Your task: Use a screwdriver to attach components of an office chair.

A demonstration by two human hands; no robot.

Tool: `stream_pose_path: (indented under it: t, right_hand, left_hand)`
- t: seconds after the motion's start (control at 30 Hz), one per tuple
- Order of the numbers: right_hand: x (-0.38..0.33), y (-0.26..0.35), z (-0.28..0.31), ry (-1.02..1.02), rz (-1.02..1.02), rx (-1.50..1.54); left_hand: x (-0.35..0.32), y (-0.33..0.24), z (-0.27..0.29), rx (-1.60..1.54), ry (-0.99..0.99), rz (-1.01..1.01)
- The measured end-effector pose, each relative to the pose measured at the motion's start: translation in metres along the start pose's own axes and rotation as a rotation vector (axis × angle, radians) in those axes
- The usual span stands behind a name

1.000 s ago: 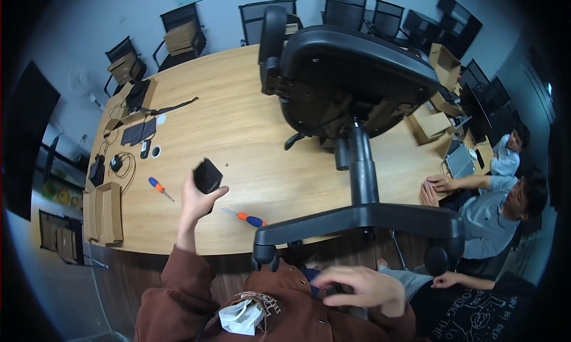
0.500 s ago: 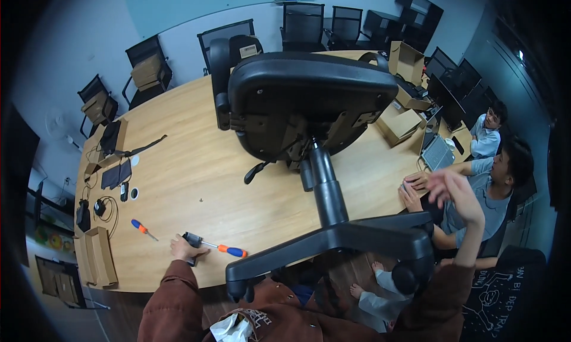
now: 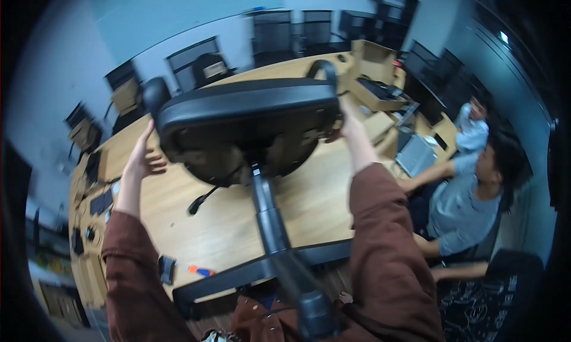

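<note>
A black office chair (image 3: 238, 122) stands tilted in front of me, the underside of its seat facing me. Its gas post (image 3: 270, 214) runs down to the legged base (image 3: 297, 285) by the table's near edge. My left hand (image 3: 143, 154) is at the seat's left side by the armrest, open, its fingers apart. At the right edge of the seat is my right hand (image 3: 350, 125), its fingers mostly hidden and blurred. Below the seat hangs a black lever (image 3: 199, 202). On the table lie a small black object (image 3: 167, 269) and an orange-and-blue screwdriver (image 3: 201, 271).
The wooden table (image 3: 220, 217) carries open cardboard boxes (image 3: 373, 62), a laptop (image 3: 416, 156) and cables at the left. A person in a grey shirt (image 3: 461, 202) sits close on my right, another person (image 3: 473, 125) farther back. Mesh chairs (image 3: 272, 33) line the far wall.
My left hand has left the small black object and come up beside the seat. My right hand has moved from the right to the seat edge. The view has shifted.
</note>
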State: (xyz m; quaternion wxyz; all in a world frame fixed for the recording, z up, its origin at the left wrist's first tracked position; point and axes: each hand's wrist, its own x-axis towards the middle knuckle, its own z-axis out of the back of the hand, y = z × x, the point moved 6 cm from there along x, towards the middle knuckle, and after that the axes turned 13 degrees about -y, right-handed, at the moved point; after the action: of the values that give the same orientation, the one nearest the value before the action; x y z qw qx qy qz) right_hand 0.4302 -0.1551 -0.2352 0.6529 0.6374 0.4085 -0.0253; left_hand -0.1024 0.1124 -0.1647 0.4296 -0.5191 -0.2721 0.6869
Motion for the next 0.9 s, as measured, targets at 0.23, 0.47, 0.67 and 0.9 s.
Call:
stream_pose_path:
  t: [0.23, 0.47, 0.67, 0.9]
  right_hand:
    - [0.003, 0.060, -0.021, 0.086, 0.356, -0.042]
    - [0.001, 0.071, -0.033, -0.208, 0.338, -0.080]
    - [0.034, 0.098, -0.023, -0.351, 0.580, -0.329]
    - [0.077, 0.143, 0.017, -0.409, 0.815, -0.425]
  left_hand:
    - [0.081, -0.068, -0.033, 0.087, 0.017, -0.558]
    - [0.124, -0.087, -0.023, -0.077, -0.384, -0.756]
    - [0.047, -0.093, -0.036, -0.246, -0.322, -0.670]
    - [-0.024, -0.114, -0.021, -0.202, -0.410, -0.616]
